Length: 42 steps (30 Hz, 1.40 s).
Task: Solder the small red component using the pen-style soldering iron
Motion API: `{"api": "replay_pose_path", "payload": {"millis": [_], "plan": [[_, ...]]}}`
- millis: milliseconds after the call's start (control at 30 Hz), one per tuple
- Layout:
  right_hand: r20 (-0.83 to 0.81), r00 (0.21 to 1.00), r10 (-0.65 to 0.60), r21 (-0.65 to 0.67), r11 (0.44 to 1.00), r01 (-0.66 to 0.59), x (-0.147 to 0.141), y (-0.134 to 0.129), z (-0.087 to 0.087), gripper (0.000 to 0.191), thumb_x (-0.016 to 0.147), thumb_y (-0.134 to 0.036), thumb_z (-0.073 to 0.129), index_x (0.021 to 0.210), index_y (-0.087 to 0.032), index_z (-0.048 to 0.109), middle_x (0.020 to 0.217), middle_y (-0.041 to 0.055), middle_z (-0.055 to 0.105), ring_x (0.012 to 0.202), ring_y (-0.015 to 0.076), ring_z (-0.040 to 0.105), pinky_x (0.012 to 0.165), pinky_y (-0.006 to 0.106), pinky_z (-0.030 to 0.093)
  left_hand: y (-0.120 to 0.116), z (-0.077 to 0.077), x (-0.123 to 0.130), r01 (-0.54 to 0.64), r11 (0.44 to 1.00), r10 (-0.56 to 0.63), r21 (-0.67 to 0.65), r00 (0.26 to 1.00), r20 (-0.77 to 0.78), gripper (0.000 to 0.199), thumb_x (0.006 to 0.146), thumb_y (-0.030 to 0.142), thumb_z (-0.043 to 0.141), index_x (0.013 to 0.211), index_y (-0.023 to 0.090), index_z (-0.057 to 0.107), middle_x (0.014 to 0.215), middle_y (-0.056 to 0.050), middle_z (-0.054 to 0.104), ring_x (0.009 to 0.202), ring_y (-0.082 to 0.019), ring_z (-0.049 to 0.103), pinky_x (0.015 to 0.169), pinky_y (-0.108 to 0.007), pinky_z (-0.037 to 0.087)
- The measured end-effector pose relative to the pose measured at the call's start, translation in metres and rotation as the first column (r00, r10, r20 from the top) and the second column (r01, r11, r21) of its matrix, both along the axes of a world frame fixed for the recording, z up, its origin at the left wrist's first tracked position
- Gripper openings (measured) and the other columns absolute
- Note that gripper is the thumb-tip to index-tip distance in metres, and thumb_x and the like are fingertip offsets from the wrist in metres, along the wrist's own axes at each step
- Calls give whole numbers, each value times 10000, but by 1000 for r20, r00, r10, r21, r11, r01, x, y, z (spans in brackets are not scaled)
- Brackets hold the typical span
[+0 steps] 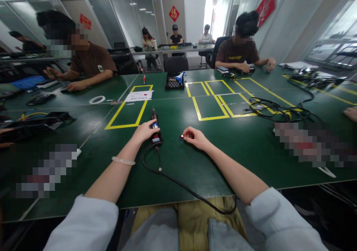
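My left hand (143, 132) lies around the side of a corded electric screwdriver (154, 126), thumb and index finger against its body. The tool rests on the green table with its bit pointing away from me. Its black cable (178, 183) loops back towards me and drops over the table's edge. To the right of the tool, my right hand (198, 139) is closed in a pinch just above the table. A small, shiny red piece (182, 136) shows at its fingertips, too small to name. The curled fingers hide the rest of it.
Yellow tape frames (213, 118) mark the green table (173, 161). Beyond my hands are a paper sheet (138, 96), a black tray (171, 83) of small parts, a red screwdriver (144, 79) and a tape roll (97, 100). Black cables (267, 104) lie right. Co-workers sit across the table.
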State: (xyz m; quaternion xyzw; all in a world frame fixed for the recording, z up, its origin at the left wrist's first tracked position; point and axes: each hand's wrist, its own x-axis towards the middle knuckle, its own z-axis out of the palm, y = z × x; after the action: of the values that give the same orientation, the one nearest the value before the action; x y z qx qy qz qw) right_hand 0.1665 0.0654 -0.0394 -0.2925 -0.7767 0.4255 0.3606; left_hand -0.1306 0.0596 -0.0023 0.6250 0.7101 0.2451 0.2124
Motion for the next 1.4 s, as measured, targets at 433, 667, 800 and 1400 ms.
{"api": "replay_pose_path", "payload": {"millis": [433,667,800,1400], "plan": [[59,997,50,190,980,-60,-3,-2,0,92,736,-118,560,811,-169,547,784,-15,510,661,105,463,642,227,386,-16,18,107,76,997,-80,-26,931,-357,629,794,492,557,1390,311,472,1200,-95,640,1057,-294,608,865,-361,459],[67,996,55,169,983,-65,-6,-3,2,63,818,-198,594,857,-168,635,871,21,555,734,119,524,712,247,421,-20,13,108,56,997,-71,-49,913,-403,646,840,537,472,1436,300,398,1139,-134,610,1019,-292,606,844,-365,459],[73,997,-3,135,991,-7,-5,-5,6,146,866,-244,552,831,-161,666,841,29,588,709,119,528,693,251,417,-24,13,113,52,997,-70,-54,897,-436,631,882,538,385,1466,305,331,1127,-135,577,1042,-292,584,851,-369,451],[-141,990,-2,-217,976,-29,0,5,-5,298,916,-474,445,952,-190,531,822,25,691,754,143,618,715,273,456,-38,24,128,112,983,-173,-146,837,-519,753,721,685,511,1386,341,429,1177,-146,471,1104,-340,511,849,-423,447]]}}
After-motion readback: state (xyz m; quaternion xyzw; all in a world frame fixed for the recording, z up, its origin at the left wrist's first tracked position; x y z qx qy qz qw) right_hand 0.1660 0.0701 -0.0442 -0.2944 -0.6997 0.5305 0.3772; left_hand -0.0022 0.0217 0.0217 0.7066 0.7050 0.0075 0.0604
